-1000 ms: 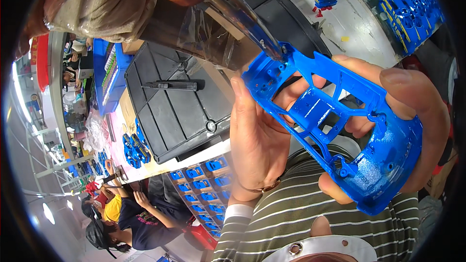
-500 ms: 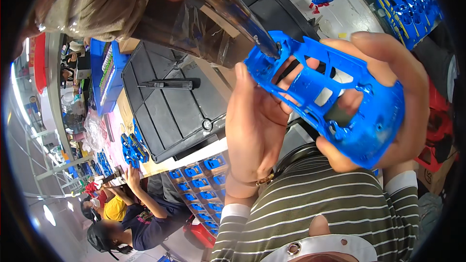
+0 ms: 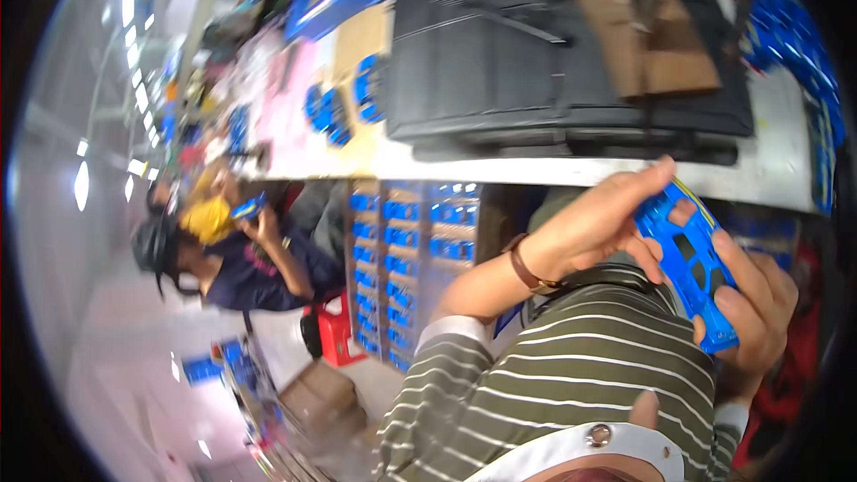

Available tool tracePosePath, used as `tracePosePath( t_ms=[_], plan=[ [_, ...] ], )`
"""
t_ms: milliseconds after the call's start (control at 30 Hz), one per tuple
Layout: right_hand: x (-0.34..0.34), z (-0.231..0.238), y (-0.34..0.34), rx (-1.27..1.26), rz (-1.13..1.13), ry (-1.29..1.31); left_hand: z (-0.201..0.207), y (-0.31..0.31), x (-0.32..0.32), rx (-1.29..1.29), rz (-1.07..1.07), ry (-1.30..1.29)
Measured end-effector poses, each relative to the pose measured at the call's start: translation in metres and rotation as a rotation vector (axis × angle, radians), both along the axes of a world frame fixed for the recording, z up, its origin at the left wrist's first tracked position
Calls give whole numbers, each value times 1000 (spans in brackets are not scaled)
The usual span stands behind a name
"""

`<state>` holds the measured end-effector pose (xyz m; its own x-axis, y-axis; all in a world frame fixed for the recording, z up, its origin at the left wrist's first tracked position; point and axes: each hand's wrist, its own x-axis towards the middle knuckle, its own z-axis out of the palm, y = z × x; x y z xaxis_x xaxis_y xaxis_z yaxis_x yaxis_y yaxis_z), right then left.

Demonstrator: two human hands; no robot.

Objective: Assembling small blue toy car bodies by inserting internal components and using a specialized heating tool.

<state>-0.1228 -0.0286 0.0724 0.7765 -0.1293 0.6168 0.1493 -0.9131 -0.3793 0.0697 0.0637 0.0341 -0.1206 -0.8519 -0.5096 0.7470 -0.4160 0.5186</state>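
Observation:
A blue plastic toy car body shell (image 3: 662, 225) with window openings and a yellow stripe along one side is held over my lap, tilted, just in front of the bench edge. My left hand (image 3: 594, 223) is closed on its upper end, the thumb along the top edge and the fingers below. The lower end sits in the grip of my right hand (image 3: 754, 308), with fingers across the side and roof. Parts of the shell are hidden by the fingers.
Ahead on the bench lies a black plastic case (image 3: 482, 85), with a cardboard piece (image 3: 674, 54) and a thin dark tool (image 3: 522, 22) on it. Blue shells (image 3: 794, 40) are piled at right. Partitioned boxes (image 3: 402, 254) of blue parts stand left, near a seated co-worker (image 3: 254, 254).
The shell has moved down and right, away from the dark metal rod it was against, and been turned over. Both hands moved with it. My view has swung left; the co-worker now lifts a blue piece.

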Motion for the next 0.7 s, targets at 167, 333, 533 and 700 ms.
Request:
tracePosePath(
  t_ms=[167, 333, 533, 700],
  plan=[
    [-3, -1, 22, 135, -34, 63, 20, 100, 32, -350, 545, -331],
    [-26, -24, 9, 123, -83, 22, 15, 213, 139, -408, 1533, -1231],
    [-32, -34, -18, 44, -188, 94, -61, 290, 326, 497, 1290, -2284],
    [-37, -22, -40, -84, -714, -3, -91, 281, 378, 1781, -837, -2275]
  ],
)
